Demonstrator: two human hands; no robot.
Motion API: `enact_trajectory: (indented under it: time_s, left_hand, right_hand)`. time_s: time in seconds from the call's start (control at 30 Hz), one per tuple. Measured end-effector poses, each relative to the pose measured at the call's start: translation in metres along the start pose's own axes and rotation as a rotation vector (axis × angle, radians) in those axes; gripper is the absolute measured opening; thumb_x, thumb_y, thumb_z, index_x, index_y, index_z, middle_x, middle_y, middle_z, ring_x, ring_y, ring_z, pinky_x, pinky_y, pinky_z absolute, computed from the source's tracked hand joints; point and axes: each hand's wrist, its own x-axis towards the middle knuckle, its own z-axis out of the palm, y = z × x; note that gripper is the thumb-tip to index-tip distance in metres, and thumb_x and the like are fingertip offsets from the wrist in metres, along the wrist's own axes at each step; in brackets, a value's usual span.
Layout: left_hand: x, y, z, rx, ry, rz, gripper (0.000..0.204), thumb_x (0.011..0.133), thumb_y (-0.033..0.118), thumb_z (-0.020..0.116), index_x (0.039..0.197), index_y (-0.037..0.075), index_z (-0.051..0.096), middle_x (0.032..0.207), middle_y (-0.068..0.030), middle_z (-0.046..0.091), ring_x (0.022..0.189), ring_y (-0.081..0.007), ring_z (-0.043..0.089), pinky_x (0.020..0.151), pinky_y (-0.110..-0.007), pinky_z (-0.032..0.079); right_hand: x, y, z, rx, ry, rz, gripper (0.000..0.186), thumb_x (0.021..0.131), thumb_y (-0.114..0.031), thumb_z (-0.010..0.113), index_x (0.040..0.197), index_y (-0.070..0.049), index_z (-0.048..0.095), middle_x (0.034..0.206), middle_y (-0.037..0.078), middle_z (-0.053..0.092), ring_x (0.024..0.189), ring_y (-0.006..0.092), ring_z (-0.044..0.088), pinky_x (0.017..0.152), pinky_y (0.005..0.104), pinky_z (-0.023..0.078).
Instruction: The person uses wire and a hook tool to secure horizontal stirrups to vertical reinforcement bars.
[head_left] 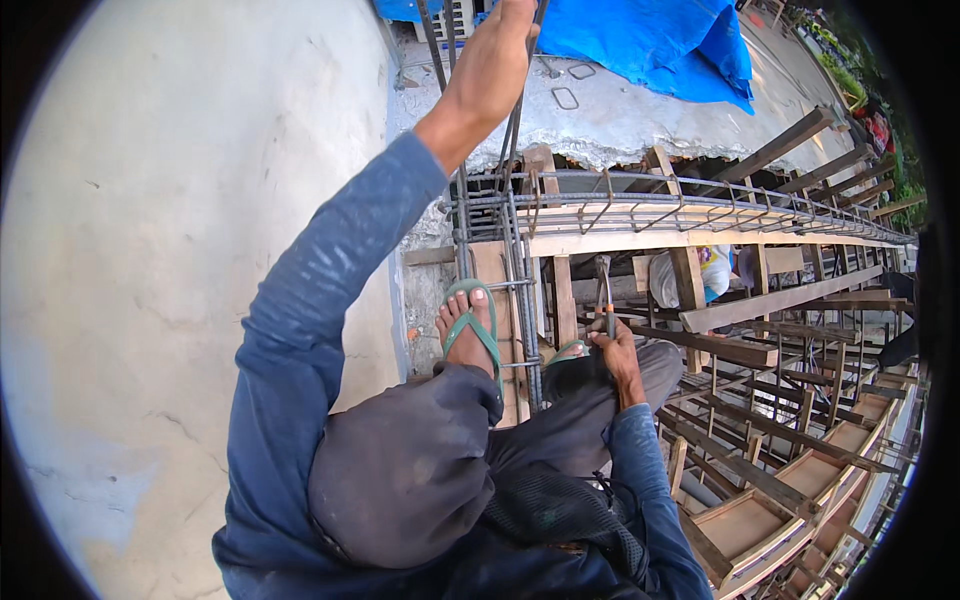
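My left hand point(492, 72) is raised at the top edge against the upright rebar point(517, 125). It looks closed round a bar, though the fingertips are cut off or hidden. Lower and to the right, my right hand point(620, 362) grips pincers point(605, 290) by their dark and orange handles, jaws pointing away from me. My left foot, in a green flip-flop point(478, 325), rests on a wooden board point(490, 262) beside a tied rebar cage point(522, 300). The other flip-flop point(570, 350) shows partly under my right leg.
A plain wall point(200, 250) fills the left. Another rebar cage point(690, 205) runs rightward along a formwork board point(640, 242). Beyond lie broken-edged concrete point(620, 135) and a blue tarp point(650, 45). Timber beams point(740, 305) and open gaps drop away at lower right.
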Motion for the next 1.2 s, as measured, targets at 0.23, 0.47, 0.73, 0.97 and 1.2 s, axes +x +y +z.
enact_trajectory:
  time_s: [0.23, 0.47, 0.73, 0.97, 1.2]
  left_hand:
    - [-0.147, -0.066, -0.120, 0.729, 0.073, -0.422, 0.044, 0.097, 0.038, 0.057, 0.112, -0.002, 0.067, 0.096, -0.0112, 0.071, 0.090, -0.0184, 0.067, 0.083, -0.032, 0.051]
    - [-0.238, -0.148, -0.111, 0.134, 0.103, -1.043, 0.049, 0.098, 0.036, 0.058, 0.122, -0.007, 0.060, 0.095, -0.0144, 0.069, 0.081, -0.0195, 0.067, 0.073, -0.032, 0.054]
    - [-0.264, -0.128, -0.101, -0.060, 0.231, -1.011, 0.036, 0.100, 0.013, 0.052, 0.125, -0.013, 0.056, 0.087, -0.0122, 0.066, 0.062, -0.0137, 0.062, 0.057, -0.026, 0.049]
    - [-0.266, -0.122, -0.097, -0.120, 0.268, -1.018, 0.037, 0.100, 0.010, 0.051, 0.128, -0.013, 0.053, 0.082, -0.0098, 0.063, 0.053, -0.0098, 0.054, 0.052, -0.024, 0.044]
    - [-0.266, -0.114, -0.079, -0.098, 0.267, -0.982, 0.036, 0.101, 0.013, 0.050, 0.129, -0.008, 0.055, 0.090, -0.0104, 0.062, 0.064, -0.0111, 0.060, 0.057, -0.023, 0.048]
  right_hand:
    - [0.028, -0.162, 0.037, -1.171, -0.071, -0.510, 0.040, 0.071, -0.002, 0.063, 0.111, -0.007, 0.062, 0.107, 0.016, 0.062, 0.096, 0.0355, 0.063, 0.078, 0.0464, 0.051]
    - [0.093, -0.218, 0.091, -1.825, -0.126, -1.077, 0.030, 0.084, -0.017, 0.059, 0.111, -0.003, 0.063, 0.122, 0.016, 0.054, 0.119, 0.0312, 0.049, 0.104, 0.0501, 0.037]
    - [0.117, -0.237, 0.142, -2.125, -0.241, -1.287, 0.046, 0.090, -0.028, 0.052, 0.123, 0.002, 0.062, 0.130, 0.015, 0.051, 0.129, 0.0318, 0.043, 0.117, 0.0503, 0.024]
    - [0.126, -0.244, 0.153, -2.165, -0.263, -1.339, 0.054, 0.093, -0.039, 0.049, 0.126, 0.003, 0.060, 0.127, 0.013, 0.051, 0.127, 0.0310, 0.043, 0.119, 0.0490, 0.022]
    - [0.121, -0.238, 0.155, -1.960, -0.431, -1.043, 0.028, 0.093, -0.027, 0.057, 0.106, -0.002, 0.057, 0.097, 0.013, 0.063, 0.094, 0.0261, 0.065, 0.085, 0.0434, 0.052]
